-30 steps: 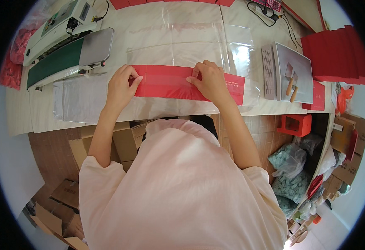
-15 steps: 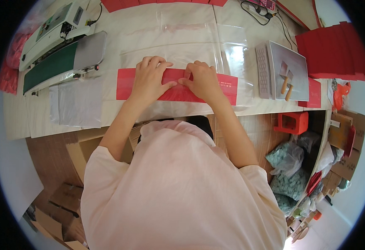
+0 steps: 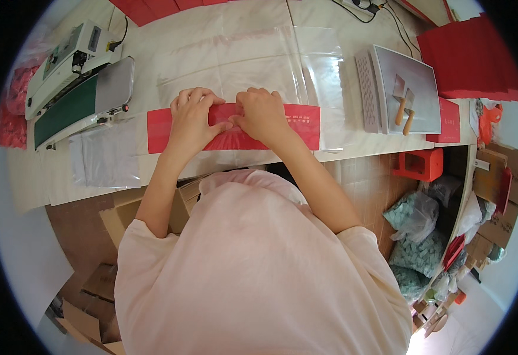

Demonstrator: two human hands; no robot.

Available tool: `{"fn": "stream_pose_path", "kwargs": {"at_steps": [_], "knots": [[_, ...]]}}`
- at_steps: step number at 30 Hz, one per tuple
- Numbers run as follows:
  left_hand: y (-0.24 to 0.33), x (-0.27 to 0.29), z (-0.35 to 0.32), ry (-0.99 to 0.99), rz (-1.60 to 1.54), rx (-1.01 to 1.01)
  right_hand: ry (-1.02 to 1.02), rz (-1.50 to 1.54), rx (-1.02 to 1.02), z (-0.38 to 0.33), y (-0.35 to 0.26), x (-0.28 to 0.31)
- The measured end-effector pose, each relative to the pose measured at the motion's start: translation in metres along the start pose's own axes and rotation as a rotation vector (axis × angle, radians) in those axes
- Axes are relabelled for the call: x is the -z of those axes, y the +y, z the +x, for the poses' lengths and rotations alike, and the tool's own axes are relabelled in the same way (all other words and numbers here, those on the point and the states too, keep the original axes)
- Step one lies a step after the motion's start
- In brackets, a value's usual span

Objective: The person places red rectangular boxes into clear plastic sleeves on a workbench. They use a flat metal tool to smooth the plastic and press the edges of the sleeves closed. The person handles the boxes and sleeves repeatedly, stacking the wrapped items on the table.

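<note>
A long, flat red package lies crosswise near the table's front edge, with light printing on its right part. My left hand rests over it left of centre, fingers bent at the far edge and thumb on the red face. My right hand grips right of centre in the same way, fingers curled and thumb inward. Both thumbs nearly meet in the middle. Clear plastic sheeting or bags spread out behind the package and beyond its right end. What lies under my fingers is hidden.
On the left stands a white machine with a green belt; clear bags lie before it. At right, a grey-topped box carries two wooden-handled scrapers. Red stacks stand beyond it. A red stool sits below.
The whole view has shifted, so the table and package sit further left in the picture. Both hands stay on the package; the right one sits slightly closer to the left.
</note>
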State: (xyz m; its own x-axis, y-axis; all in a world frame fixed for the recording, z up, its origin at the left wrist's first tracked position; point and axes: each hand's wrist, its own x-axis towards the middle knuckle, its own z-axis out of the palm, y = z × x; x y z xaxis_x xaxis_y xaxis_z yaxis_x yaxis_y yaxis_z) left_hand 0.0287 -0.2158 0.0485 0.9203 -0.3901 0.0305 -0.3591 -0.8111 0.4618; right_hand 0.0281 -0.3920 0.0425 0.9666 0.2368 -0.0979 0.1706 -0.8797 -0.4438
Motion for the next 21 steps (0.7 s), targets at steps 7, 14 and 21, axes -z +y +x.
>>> {"fn": "stream_pose_path", "kwargs": {"at_steps": [7, 14, 21], "knots": [[0.004, 0.005, 0.000, -0.058, -0.009, 0.096, -0.151, -0.014, 0.018, 0.009, 0.000, 0.004], [0.000, 0.007, 0.007, -0.068, 0.029, 0.051, 0.054, 0.264, 0.085, 0.013, 0.032, 0.007], [0.008, 0.006, 0.004, -0.092, -0.031, 0.183, 0.740, 0.133, -0.530, -0.023, 0.266, 0.095]]}}
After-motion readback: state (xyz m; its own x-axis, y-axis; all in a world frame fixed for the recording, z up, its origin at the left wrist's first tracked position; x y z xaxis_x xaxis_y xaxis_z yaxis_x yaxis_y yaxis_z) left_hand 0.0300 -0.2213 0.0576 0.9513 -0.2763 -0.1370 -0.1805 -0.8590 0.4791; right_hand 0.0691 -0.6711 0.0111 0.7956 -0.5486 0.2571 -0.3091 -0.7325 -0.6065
